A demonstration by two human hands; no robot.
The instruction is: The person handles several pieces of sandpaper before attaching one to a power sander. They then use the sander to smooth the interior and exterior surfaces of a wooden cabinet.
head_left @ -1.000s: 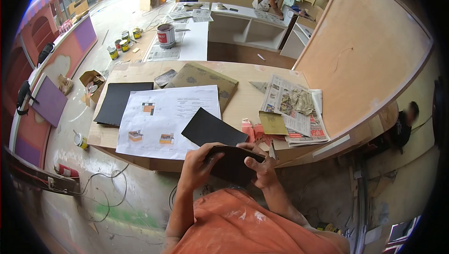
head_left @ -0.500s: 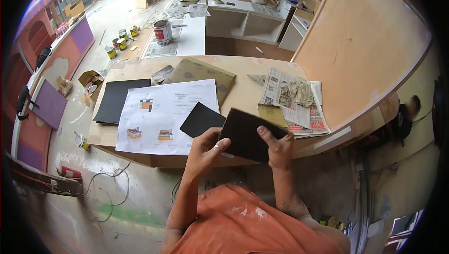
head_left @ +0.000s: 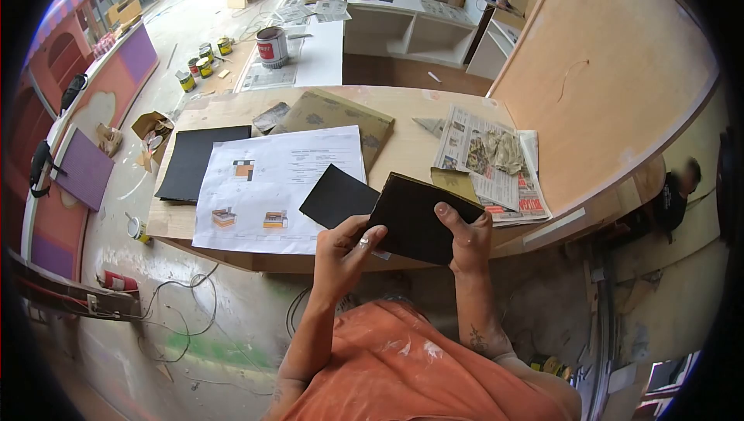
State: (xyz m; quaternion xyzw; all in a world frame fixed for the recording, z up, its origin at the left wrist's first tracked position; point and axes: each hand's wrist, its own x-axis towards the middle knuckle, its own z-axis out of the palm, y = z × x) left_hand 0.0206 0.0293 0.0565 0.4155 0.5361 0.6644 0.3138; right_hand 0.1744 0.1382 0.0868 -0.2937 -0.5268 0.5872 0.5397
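Head camera showed my left hand [head_left: 341,249] and right hand [head_left: 467,239] closed, pinching the dark sheet [head_left: 411,223] near the counter [head_left: 422,138], where a loosened grip might have let it slip to the floor [head_left: 236,328].

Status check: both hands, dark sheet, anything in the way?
Left hand and right hand gripping dark sheet by opposite sides. Sheet over near edge of counter. Black piece beyond, partly on printed plan; no obstruction seen.
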